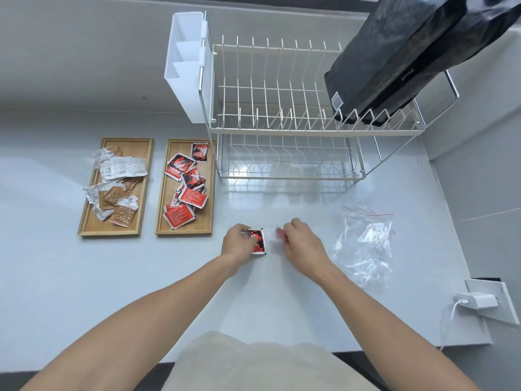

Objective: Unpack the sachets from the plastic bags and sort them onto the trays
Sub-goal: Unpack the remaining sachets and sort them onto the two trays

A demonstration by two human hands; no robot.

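Observation:
My left hand [237, 243] grips a red-and-black sachet [259, 240] low over the white counter. Just right of it, my right hand [300, 240] is closed over something red, mostly hidden and blurred at the fingertips. Two wooden trays lie to the left. The right tray [160, 215] holds several red-and-black sachets [187, 190]. The left tray [87, 221] holds several brown and silver sachets [117, 184]. Clear plastic zip bags [363, 241] lie crumpled and flat to the right of my right hand.
A two-tier wire dish rack [282, 119] stands behind the hands, with a white plastic caddy [187, 66] on its left side and a large black bag [408, 57] leaning on its top right. A wall socket with a white charger [476, 301] sits at the right.

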